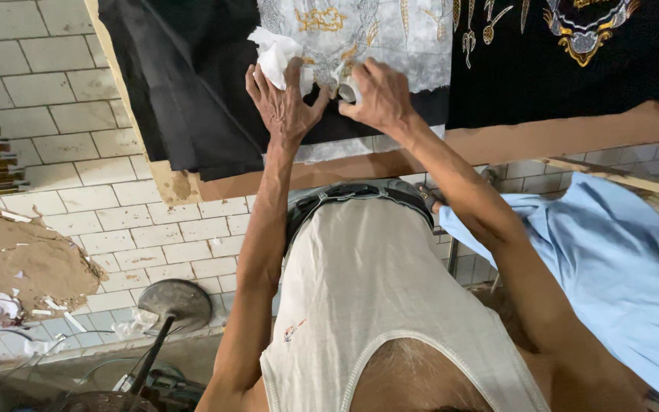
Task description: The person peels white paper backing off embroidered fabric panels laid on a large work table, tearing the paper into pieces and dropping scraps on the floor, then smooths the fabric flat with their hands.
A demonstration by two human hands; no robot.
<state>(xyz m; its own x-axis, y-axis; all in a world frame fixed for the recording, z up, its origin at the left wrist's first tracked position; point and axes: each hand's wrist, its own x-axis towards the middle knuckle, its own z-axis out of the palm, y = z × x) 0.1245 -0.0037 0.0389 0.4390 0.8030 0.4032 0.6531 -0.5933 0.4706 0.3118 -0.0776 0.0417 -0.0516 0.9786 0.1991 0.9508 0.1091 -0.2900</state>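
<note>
A black cloth (192,84) lies spread on a brown board, with a grey-white printed panel (390,34) carrying gold motifs. My left hand (282,95) presses a crumpled white rag (274,52) onto the panel's near left corner. Beside it, my right hand (379,93) grips a small whitish roll or container (347,90) against the cloth. The two hands nearly touch. A second black cloth (573,61) with gold ornament lies to the right.
The brown board's edge (512,141) runs across in front of my body. White floor tiles (154,229) lie below. A torn cardboard sheet (24,259) with scraps sits at left. A round metal stand (175,301) is on the floor. Light blue fabric (612,259) is at right.
</note>
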